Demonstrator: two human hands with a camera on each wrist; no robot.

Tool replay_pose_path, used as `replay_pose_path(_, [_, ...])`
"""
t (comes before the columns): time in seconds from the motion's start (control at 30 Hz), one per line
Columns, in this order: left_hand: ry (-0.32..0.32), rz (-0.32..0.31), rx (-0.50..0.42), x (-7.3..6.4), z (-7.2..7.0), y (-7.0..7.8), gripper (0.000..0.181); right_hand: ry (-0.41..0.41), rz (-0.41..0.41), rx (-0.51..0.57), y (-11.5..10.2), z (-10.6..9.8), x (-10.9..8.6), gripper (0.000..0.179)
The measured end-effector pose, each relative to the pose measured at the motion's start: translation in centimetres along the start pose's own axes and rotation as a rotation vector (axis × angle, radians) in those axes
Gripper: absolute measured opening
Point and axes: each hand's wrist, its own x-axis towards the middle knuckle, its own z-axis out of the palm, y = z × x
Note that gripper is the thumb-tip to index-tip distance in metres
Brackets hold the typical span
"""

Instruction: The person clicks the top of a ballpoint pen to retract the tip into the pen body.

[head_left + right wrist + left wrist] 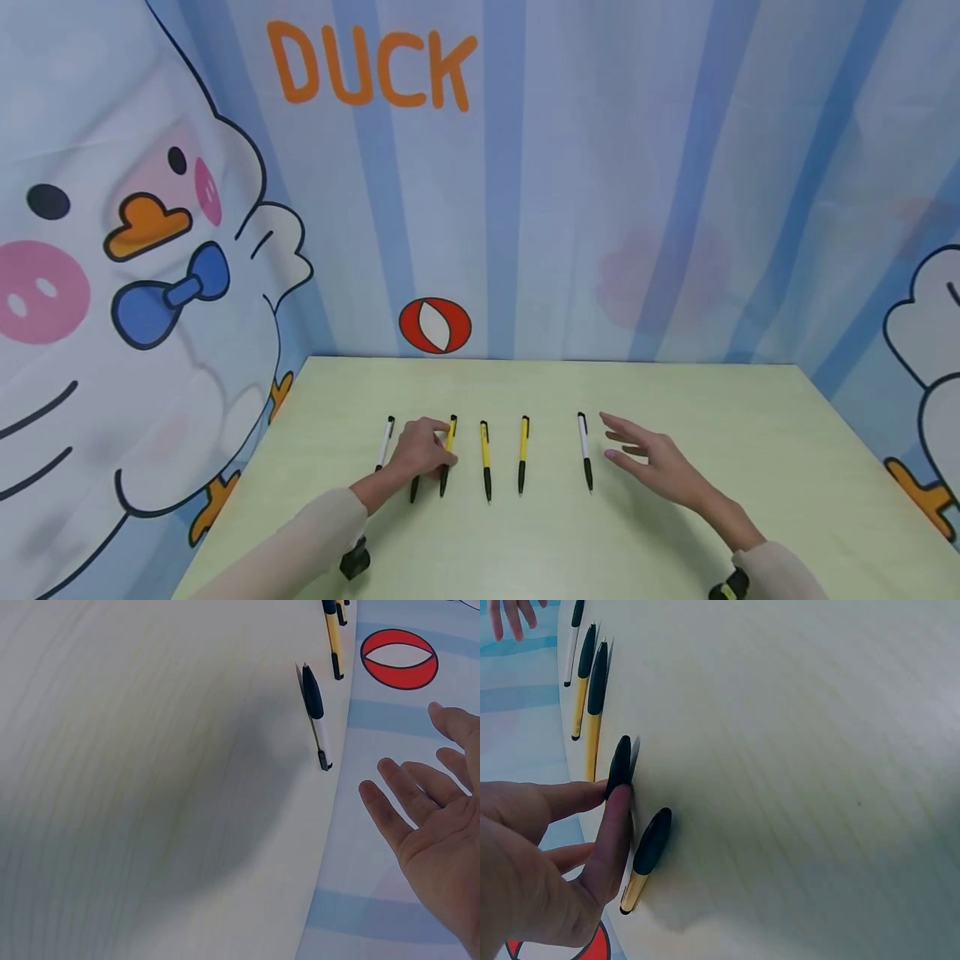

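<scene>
Pen [452,434] (yellow and black), pinched in left grip [418,448]

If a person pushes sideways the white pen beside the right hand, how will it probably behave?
The white pen may start rolling, since it looks round, but its clip would probably stop it soon. Its slim, straight shape suggests it is stiff and light.

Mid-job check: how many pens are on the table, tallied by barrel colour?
Yellow pens: 4 (one is mostly behind the left hand in the head view; its barrel shows in the left wrist view)
White pens: 2
Total: 6
</scene>
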Motion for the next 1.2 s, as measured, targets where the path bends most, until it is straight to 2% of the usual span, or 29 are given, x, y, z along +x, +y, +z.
replay_pose_path(0.13, [0.022, -0.010, 0.048, 0.2, -0.1, 0.3, 0.060, 0.001, 0.010, -0.008, 0.1, -0.3, -0.3, 0.056])
replay_pose_path(0.3, [0.081, 0.080, 0.166, 0.5, 0.0, 1.3, 0.054, 0.007, 0.012, -0.002, 0.4, -0.7, -0.7, 0.056])
replay_pose_path(0.37, [0.076, 0.114, 0.177, 0.6, 0.3, 1.8, 0.052, 0.012, 0.009, -0.004, 0.5, -0.8, -0.9, 0.055])
replay_pose_path(0.5, [0.020, 0.146, 0.136, 0.6, 1.1, 2.9, 0.054, 0.029, -0.006, -0.010, 0.6, -0.8, -1.1, 0.054])
replay_pose_path(0.6, [-0.033, 0.137, 0.131, 0.5, 1.8, 3.6, 0.057, 0.037, -0.018, -0.006, 0.6, -0.6, -1.0, 0.054])
replay_pose_path(0.73, [-0.081, 0.112, 0.184, 0.5, 2.9, 4.1, 0.037, 0.033, -0.017, -0.003, 0.7, -0.4, -1.0, 0.054])
replay_pose_path(0.8, [-0.091, 0.100, 0.197, 0.6, 3.3, 4.5, 0.034, 0.035, -0.014, -0.005, 0.7, -0.4, -1.1, 0.054])
replay_pose_path(0.9, [-0.087, 0.087, 0.197, 0.6, 3.8, 4.7, 0.037, 0.036, -0.008, -0.004, 0.8, -0.4, -1.2, 0.054])
replay_pose_path(1.07, [-0.073, 0.103, 0.223, 0.9, 4.1, 5.0, 0.035, 0.034, 0.000, 0.004, 0.9, -0.4, -1.3, 0.054])
replay_pose_path(1.17, [-0.066, 0.104, 0.191, 1.2, 4.0, 5.1, 0.039, 0.034, -0.001, 0.009, 1.1, -0.3, -1.3, 0.054])
replay_pose_path(1.2, [-0.063, 0.103, 0.169, 1.2, 4.0, 5.1, 0.034, 0.035, -0.002, 0.009, 1.1, -0.3, -1.3, 0.054])
